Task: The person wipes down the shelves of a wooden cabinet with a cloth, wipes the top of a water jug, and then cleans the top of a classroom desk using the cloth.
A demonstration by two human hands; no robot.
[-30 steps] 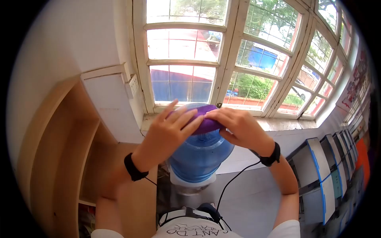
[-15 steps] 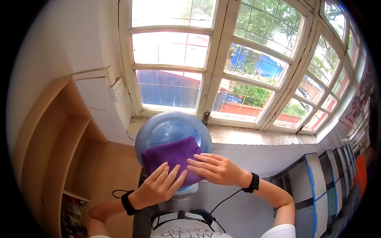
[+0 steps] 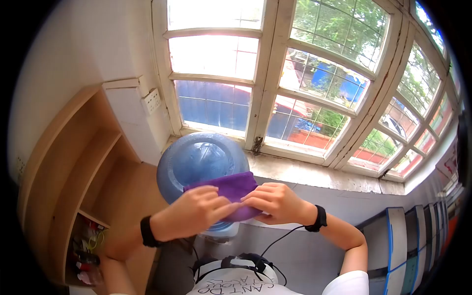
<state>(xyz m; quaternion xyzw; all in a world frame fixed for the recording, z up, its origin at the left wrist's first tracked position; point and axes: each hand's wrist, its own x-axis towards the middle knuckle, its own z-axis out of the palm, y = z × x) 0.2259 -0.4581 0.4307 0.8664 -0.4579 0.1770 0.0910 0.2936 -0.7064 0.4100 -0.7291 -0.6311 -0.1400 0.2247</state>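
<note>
The left hand (image 3: pixel 194 212) and right hand (image 3: pixel 281 204) both grip the lower edge of the purple cloth (image 3: pixel 235 185), just below the frame's centre. Its long axis runs roughly left to right, rising slightly, one corner pointing upper right. A loose pinch could let the folds slip apart. Behind it, the blue bottle (image 3: pixel 201 155) might get knocked by a careless knuckle; contact is unclear.

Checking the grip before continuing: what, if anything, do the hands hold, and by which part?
A purple cloth: the left hand holds its near left side, the right hand its right edge.
</note>
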